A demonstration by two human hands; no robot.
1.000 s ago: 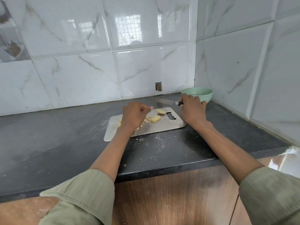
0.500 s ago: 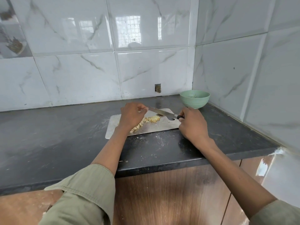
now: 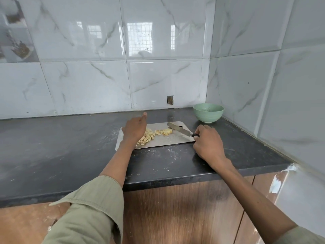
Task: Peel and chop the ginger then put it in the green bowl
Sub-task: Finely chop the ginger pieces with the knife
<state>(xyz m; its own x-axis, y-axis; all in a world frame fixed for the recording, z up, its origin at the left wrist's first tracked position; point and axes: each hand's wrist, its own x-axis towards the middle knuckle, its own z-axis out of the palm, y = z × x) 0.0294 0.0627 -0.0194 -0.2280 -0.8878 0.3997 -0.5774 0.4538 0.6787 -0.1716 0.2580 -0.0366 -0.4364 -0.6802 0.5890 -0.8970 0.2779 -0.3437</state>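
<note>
head view, chopped ginger (image 3: pixel 154 135) between hands, knife (image 3: pixel 179 130) in right

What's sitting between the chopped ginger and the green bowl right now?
In the head view, the knife blade lies across the cutting board between the chopped ginger and the green bowl; past the board, bare dark counter.

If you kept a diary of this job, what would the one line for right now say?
stage: chopping | left hand: open above board | right hand: grips knife, blade on board | ginger: chopped, on board | green bowl: no ginger visible
</note>
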